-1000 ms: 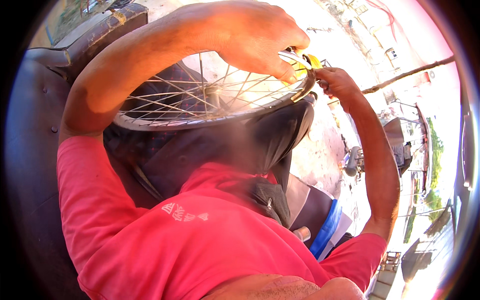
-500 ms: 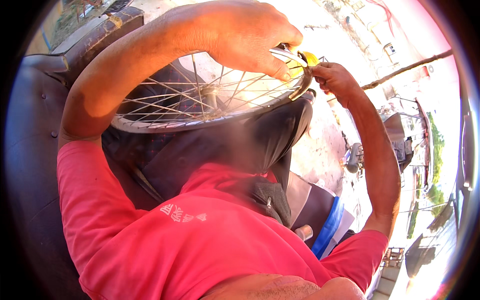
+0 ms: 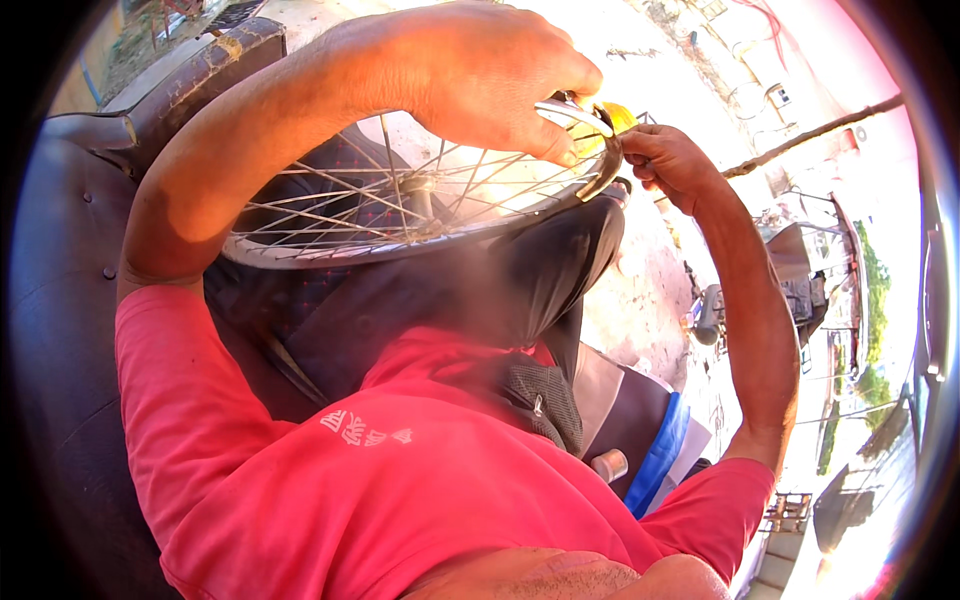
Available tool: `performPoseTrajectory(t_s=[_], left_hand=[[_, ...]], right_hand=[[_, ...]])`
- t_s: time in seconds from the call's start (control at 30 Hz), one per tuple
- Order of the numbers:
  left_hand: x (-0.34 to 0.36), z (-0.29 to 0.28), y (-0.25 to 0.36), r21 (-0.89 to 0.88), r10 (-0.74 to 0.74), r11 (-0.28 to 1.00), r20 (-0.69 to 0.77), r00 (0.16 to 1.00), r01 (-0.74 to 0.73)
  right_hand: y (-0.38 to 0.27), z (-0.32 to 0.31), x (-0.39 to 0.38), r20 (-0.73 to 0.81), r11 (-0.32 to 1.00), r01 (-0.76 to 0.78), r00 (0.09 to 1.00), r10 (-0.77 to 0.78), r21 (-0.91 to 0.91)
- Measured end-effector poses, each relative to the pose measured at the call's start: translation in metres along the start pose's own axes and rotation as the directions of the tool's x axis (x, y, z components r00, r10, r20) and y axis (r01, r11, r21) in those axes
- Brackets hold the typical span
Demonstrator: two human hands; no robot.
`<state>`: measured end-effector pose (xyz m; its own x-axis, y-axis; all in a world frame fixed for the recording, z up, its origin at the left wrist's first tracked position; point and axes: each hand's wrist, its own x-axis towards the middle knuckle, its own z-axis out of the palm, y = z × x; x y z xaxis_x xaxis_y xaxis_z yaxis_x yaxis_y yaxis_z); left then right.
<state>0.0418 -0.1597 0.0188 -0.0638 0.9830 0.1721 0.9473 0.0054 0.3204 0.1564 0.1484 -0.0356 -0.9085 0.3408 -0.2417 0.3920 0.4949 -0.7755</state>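
Head: spoked wheel (image 3: 420, 200), lap's (image 3: 430, 292) far edge.
Left hand (image 3: 500, 82): fingers clamped on rim (image 3: 577, 115).
Right hand (image 3: 670, 163): fingers pinch dark strip (image 3: 602, 177).

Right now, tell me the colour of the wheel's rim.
Silvery grey; the wheel's rim shows best in the head view.

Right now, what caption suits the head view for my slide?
Left hand grips a spoked silver metal wheel; right hand touches its curved dark strip.
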Motion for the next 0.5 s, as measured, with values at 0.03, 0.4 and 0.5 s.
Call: performPoseTrajectory(t_s=[0.03, 0.4, 0.5], left_hand=[[0.000, 0.000, 0.000, 0.011, 0.007, 1.000, -0.011, 1.000, -0.007], [0.002, 0.025, -0.013, 0.080, 0.142, 0.989, -0.235, 0.962, -0.127], [0.001, 0.011, -0.008, 0.037, 0.067, 0.997, -0.127, 0.990, -0.063]], right_hand=[[-0.001, 0.000, -0.001, 0.007, 0.998, -0.028, 1.000, 0.028, 0.049], [-0.003, 0.006, -0.001, -0.036, 0.999, -0.039, 0.999, 0.039, -0.016], [-0.003, 0.004, -0.002, 0.012, 0.996, -0.052, 0.999, 0.051, 0.069]])
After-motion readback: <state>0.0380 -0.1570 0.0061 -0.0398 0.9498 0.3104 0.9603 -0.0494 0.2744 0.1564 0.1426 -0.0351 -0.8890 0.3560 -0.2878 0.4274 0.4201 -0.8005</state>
